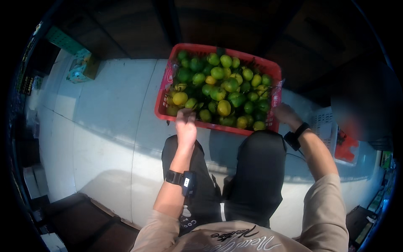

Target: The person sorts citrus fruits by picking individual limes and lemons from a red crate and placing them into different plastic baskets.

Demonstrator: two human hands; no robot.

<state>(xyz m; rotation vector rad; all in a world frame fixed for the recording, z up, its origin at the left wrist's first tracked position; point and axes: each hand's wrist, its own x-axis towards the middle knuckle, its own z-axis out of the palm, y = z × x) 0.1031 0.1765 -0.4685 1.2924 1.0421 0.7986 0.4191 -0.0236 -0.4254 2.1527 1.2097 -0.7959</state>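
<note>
A red plastic crate (220, 128) full of green and yellow citrus fruits (217, 93) sits before my knees, slightly turned. Among the fruits are a few leaves and stems. My left hand (185, 121) is curled over the crate's near rim, left of its middle, with the fingertips hidden. Against the outer right end of the crate is my right hand (286, 115), slightly blurred, its fingers bent at the wall. Strips of printed pink plastic (169, 75) cling to both crate ends.
Dark panels (119, 28) stand behind the crate. A patterned carton (82, 67) rests on the pale tiled floor (104, 94) at the left. To the right are a white perforated basket (322, 121) and a red item (346, 146) in a pale container.
</note>
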